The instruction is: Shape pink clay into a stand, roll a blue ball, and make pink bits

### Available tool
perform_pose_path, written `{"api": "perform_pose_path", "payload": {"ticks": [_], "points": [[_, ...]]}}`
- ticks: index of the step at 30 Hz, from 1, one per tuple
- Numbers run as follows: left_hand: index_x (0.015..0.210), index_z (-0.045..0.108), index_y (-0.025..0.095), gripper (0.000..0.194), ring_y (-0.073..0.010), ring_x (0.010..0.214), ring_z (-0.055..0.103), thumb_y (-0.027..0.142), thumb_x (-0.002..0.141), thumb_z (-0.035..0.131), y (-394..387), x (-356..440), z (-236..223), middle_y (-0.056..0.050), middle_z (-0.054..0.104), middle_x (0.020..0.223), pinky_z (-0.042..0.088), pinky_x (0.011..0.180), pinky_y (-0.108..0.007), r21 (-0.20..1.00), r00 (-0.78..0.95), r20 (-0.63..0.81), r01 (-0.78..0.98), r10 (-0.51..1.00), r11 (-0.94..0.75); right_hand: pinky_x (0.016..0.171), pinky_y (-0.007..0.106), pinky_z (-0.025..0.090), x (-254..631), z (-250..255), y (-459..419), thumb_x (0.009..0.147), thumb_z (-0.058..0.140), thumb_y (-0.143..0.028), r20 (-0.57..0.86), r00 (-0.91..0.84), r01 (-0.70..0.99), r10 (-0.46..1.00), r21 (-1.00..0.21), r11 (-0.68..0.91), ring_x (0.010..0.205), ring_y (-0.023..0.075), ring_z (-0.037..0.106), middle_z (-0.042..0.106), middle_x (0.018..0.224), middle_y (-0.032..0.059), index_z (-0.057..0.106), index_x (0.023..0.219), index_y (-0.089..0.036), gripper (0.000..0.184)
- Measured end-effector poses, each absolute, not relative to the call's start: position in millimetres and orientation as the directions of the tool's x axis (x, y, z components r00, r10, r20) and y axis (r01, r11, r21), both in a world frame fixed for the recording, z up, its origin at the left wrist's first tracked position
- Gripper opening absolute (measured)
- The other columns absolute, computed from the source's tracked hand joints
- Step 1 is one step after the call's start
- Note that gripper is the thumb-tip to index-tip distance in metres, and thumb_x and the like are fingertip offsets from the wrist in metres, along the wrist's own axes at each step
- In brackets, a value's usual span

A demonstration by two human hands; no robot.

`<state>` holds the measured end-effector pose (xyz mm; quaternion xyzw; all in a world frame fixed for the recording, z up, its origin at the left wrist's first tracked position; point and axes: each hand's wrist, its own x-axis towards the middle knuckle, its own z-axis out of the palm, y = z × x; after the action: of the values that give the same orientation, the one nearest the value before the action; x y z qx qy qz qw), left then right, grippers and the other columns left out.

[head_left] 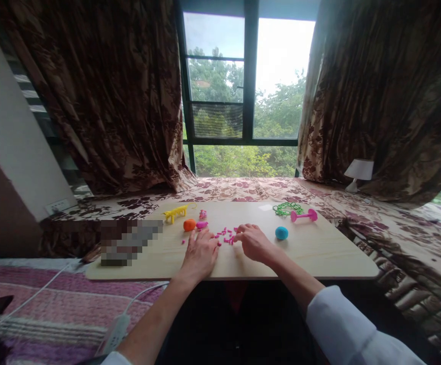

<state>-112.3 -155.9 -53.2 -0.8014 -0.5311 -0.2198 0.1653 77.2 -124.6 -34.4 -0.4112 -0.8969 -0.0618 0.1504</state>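
Note:
Small pink pieces point(226, 233), which look like modelling clay, lie scattered on the table between my hands. My left hand point(201, 253) rests palm down to their left, its fingers spread on the tabletop. Just beyond its fingertips are a pink lump point(202, 224) and an orange ball point(189, 225). On the right of the scattered bits, my right hand point(253, 243) has its fingers curled and drawn together. A pink bit shows at its fingertips, but the grip is partly hidden. To its right sits a blue ball point(281, 233).
The pale wooden table point(319, 258) also bears a yellow four-legged figure point(175, 213), a small pink cluster point(203, 214), a green chain point(286, 208) and a pink dumbbell shape point(304, 216). A blurred-out dark object point(129, 243) lies at left. A lamp point(359, 172) stands beyond.

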Motion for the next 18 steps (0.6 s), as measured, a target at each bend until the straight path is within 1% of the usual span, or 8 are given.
{"api": "perform_pose_path", "payload": {"ticks": [2,4,7,10,12,15,18], "points": [[0.092,0.064,0.023,0.025,-0.0235,0.116,0.038,0.023,0.083,0.04,-156,-113,-51,-0.006,0.06,0.099,0.013,0.104,-0.047,-0.024,0.342,0.522,0.922,0.781,-0.388,0.081,0.031,0.031,75,-33,-122,0.078,0.04,-0.008,0.321,-0.613,0.763,0.722,0.003,0.647,0.092,0.0192,0.048,0.058,0.099,0.0074,0.065,0.096,-0.022,0.033],[0.091,0.065,0.023,0.025,-0.0232,0.112,0.041,0.022,0.083,0.041,-153,-113,-49,-0.006,0.061,0.093,0.012,0.104,-0.047,-0.019,0.346,0.516,0.919,0.784,-0.393,0.079,0.031,0.032,70,-30,-118,0.079,0.041,-0.009,0.31,-0.619,0.764,0.722,0.023,0.645,0.09,0.0193,0.049,0.059,0.095,0.0075,0.066,0.093,-0.022,0.031],[0.079,0.067,0.023,0.022,-0.0224,0.101,0.047,0.02,0.08,0.045,-145,-110,-45,-0.005,0.062,0.084,0.015,0.102,-0.048,-0.015,0.354,0.504,0.915,0.788,-0.402,0.077,0.031,0.033,61,-27,-112,0.077,0.047,-0.012,0.286,-0.628,0.765,0.724,0.051,0.642,0.087,0.02,0.05,0.061,0.089,0.0082,0.067,0.082,-0.02,0.022],[0.067,0.066,0.022,0.02,-0.0222,0.095,0.048,0.019,0.077,0.049,-137,-108,-41,-0.005,0.062,0.079,0.019,0.1,-0.046,-0.007,0.357,0.497,0.913,0.791,-0.408,0.078,0.032,0.033,55,-24,-107,0.075,0.053,-0.015,0.276,-0.627,0.767,0.728,0.058,0.639,0.089,0.0214,0.051,0.062,0.088,0.0098,0.067,0.076,-0.017,0.014],[0.065,0.065,0.021,0.018,-0.0223,0.093,0.049,0.019,0.075,0.051,-135,-106,-38,-0.006,0.062,0.078,0.021,0.099,-0.045,0.005,0.351,0.498,0.913,0.793,-0.407,0.079,0.032,0.033,55,-23,-105,0.075,0.055,-0.019,0.274,-0.627,0.766,0.73,0.043,0.641,0.091,0.0217,0.051,0.063,0.091,0.0099,0.067,0.075,-0.017,0.012],[0.07,0.064,0.021,0.015,-0.022,0.094,0.049,0.02,0.076,0.05,-139,-102,-35,-0.005,0.062,0.078,0.02,0.1,-0.045,0.03,0.334,0.513,0.914,0.791,-0.405,0.08,0.03,0.033,60,-22,-103,0.079,0.05,-0.021,0.283,-0.606,0.774,0.744,-0.01,0.634,0.092,0.0203,0.053,0.065,0.092,0.0079,0.066,0.08,-0.018,0.017],[0.077,0.064,0.022,0.016,-0.0217,0.095,0.049,0.02,0.078,0.048,-147,-97,-34,-0.004,0.062,0.081,0.017,0.102,-0.046,0.061,0.31,0.533,0.914,0.787,-0.401,0.074,0.027,0.036,68,-22,-101,0.082,0.044,-0.019,0.287,-0.557,0.794,0.779,-0.092,0.601,0.082,0.0175,0.058,0.067,0.085,0.0054,0.066,0.086,-0.02,0.022]]}}
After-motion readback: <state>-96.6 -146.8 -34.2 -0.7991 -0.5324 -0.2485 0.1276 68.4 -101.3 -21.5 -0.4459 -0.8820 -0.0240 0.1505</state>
